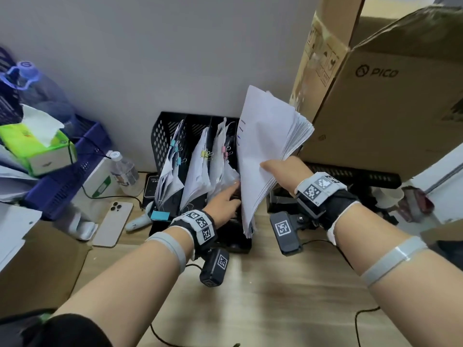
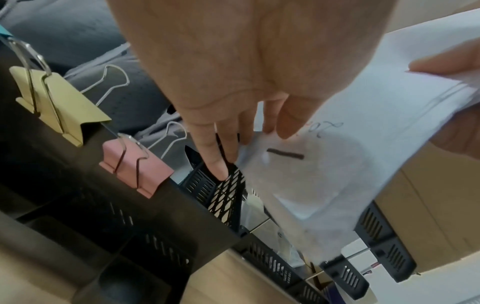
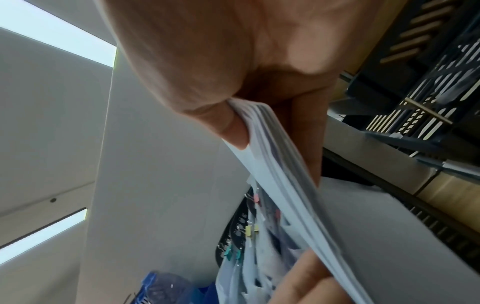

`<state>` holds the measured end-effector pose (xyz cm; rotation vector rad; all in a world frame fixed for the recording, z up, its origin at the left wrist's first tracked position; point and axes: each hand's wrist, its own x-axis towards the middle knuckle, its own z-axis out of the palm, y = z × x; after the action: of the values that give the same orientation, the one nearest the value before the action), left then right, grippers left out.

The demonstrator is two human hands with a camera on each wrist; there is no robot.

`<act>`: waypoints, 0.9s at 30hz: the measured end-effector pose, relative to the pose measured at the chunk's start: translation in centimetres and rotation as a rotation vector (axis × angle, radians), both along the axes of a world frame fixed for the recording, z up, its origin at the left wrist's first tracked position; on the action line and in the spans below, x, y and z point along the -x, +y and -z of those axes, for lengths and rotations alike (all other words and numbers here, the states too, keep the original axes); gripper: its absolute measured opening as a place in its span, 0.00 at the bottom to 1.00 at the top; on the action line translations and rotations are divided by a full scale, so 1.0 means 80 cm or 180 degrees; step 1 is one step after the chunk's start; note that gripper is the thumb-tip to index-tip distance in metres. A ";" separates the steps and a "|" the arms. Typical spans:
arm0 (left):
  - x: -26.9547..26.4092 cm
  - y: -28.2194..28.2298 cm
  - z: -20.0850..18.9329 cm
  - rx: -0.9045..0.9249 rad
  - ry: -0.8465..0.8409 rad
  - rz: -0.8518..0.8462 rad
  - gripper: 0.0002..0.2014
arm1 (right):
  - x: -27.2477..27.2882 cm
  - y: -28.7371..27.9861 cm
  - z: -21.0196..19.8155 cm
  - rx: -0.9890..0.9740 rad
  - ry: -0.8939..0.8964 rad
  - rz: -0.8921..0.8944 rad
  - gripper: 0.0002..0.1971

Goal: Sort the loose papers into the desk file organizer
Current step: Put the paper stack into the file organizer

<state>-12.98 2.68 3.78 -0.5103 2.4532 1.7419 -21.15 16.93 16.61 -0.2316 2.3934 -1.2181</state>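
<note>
The black mesh file organizer [image 1: 164, 136] stands against the wall, and its slots hold paper bundles with coloured binder clips. My right hand [image 1: 283, 169] grips a thick stack of white papers [image 1: 265, 146], tilted, with its lower edge at the rightmost slot. In the right wrist view the thumb and fingers of my right hand [image 3: 272, 148] pinch the stack [image 3: 298, 205]. My left hand [image 1: 225, 199] reaches into the organizer with straight fingers beside the stack. In the left wrist view my left hand [image 2: 226, 144] touches the stack's edge [image 2: 337, 164] and the mesh divider [image 2: 228, 197], next to a pink clip [image 2: 135, 166].
A large cardboard box [image 1: 388, 96] overhangs on the right, above a black tray [image 1: 350, 176]. Left of the organizer lie a phone [image 1: 112, 224], a water bottle [image 1: 124, 171], a blue basket [image 1: 75, 176] and a green tissue pack [image 1: 37, 146]. A cardboard flap [image 1: 37, 266] sits front left.
</note>
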 end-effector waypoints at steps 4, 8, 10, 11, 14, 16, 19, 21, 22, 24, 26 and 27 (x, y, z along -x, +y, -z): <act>0.012 0.004 -0.001 0.0001 -0.0041 -0.0165 0.25 | 0.011 -0.006 0.015 -0.0081 -0.0081 -0.0046 0.21; 0.018 0.001 0.002 0.0035 -0.0026 -0.0122 0.27 | 0.021 -0.020 0.030 -0.0103 -0.0026 -0.0009 0.18; 0.021 -0.002 0.009 0.0022 -0.0064 -0.0169 0.29 | 0.025 -0.027 0.036 -0.0105 0.0082 0.0016 0.18; 0.023 -0.004 0.014 0.0048 -0.0079 -0.0202 0.31 | 0.027 -0.030 0.041 -0.0132 0.0149 0.0005 0.18; 0.026 -0.005 0.026 0.0509 -0.0138 -0.0163 0.37 | 0.029 -0.039 0.065 -0.0217 0.0210 -0.0057 0.22; 0.026 -0.003 0.030 0.0777 -0.0136 -0.0070 0.40 | 0.026 -0.044 0.087 -0.0218 0.0150 -0.0013 0.24; 0.026 0.001 0.044 0.0551 -0.0137 -0.0012 0.42 | 0.014 -0.043 0.125 -0.0107 -0.0036 0.0080 0.22; 0.023 0.001 0.055 0.0494 -0.0281 0.0002 0.42 | 0.005 -0.039 0.152 -0.0111 -0.0152 0.0053 0.22; 0.021 0.001 0.057 0.0574 -0.0379 -0.0008 0.43 | 0.002 -0.036 0.163 -0.0111 -0.0188 0.0035 0.22; 0.020 -0.001 0.065 0.0675 -0.0476 -0.0020 0.43 | -0.003 -0.033 0.174 -0.0008 -0.0271 0.0087 0.23; 0.017 -0.003 0.062 0.0668 -0.0478 -0.0010 0.40 | -0.003 -0.031 0.171 0.0280 -0.0187 0.0255 0.25; 0.016 -0.004 0.060 0.0654 -0.0466 -0.0041 0.38 | 0.000 -0.031 0.168 0.0459 -0.0069 0.0304 0.27</act>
<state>-14.30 2.39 -0.98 -0.6484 2.5409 1.4081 -21.15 14.43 3.15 -0.1488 2.3240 -1.4314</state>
